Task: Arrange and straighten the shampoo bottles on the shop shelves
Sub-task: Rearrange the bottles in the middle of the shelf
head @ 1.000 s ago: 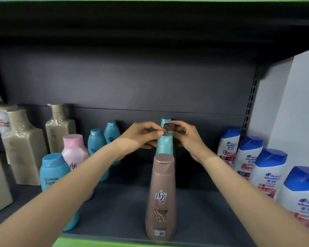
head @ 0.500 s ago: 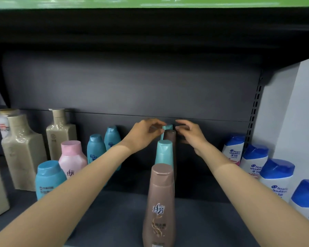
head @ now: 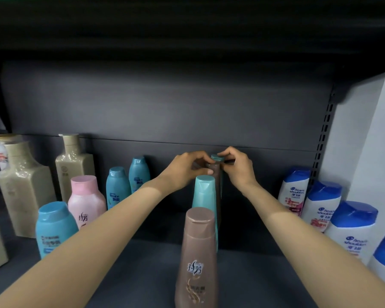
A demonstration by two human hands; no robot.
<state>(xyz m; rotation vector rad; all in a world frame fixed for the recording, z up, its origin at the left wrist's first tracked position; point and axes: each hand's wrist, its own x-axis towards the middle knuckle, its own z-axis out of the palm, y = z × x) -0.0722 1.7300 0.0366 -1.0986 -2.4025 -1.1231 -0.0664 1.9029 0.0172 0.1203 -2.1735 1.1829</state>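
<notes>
A file of shampoo bottles runs front to back in the middle of the dark shelf: a tall brown bottle in front, a teal bottle behind it, then a dark brown bottle, and a rear teal bottle of which only the cap shows. My left hand reaches in from the left and pinches the dark brown bottle's top, thumb on its cap. From the right, my right hand curls its fingertips around the rear teal bottle's cap.
On the left stand blue bottles, a pink bottle and beige square bottles. A line of white bottles with blue caps fills the right side, next to a white side panel. The upper shelf hangs low overhead.
Half a second ago both hands were reaching toward the back with fingers apart. Now they have closed on the tops of the two rear bottles.
</notes>
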